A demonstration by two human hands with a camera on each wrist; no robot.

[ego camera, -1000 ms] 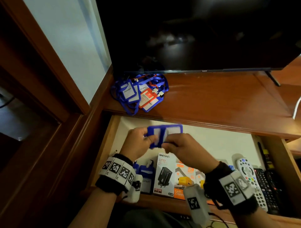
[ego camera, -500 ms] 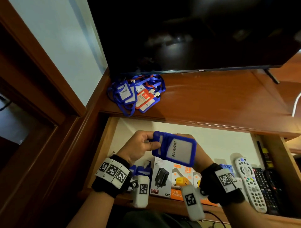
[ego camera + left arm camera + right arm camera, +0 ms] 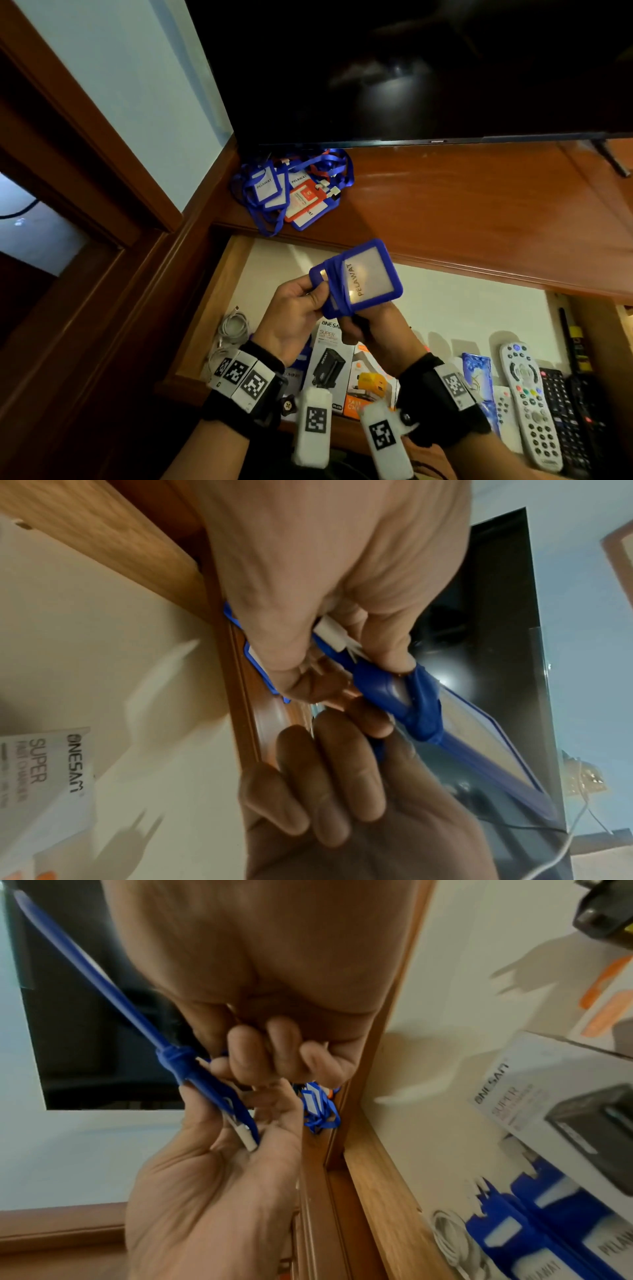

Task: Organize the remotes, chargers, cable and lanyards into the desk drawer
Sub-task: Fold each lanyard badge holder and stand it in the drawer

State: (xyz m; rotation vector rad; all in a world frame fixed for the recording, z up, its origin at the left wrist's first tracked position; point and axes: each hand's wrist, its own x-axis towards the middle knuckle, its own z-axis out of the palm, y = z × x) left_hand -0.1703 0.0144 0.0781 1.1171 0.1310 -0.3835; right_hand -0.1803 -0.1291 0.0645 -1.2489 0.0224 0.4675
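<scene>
Now the blue badge holder [image 3: 359,279], with its strap wrapped around it, faces the camera and sits higher in the middle of the frame than a second ago, so the bundling seems finished and it is ready for the drawer [image 3: 462,305]. The left hand [image 3: 294,315] pinches its left end; the right hand [image 3: 373,329] grips it from behind and below. More lanyards [image 3: 291,192] wait on the desk, upper centre.

The counter [image 3: 462,212] was glossy, polished reddish wood. The badge holder [image 3: 363,281] looked like smooth blue plastic with a shiny clear window, and the charger box [image 3: 327,356] was matt white cardboard.
</scene>
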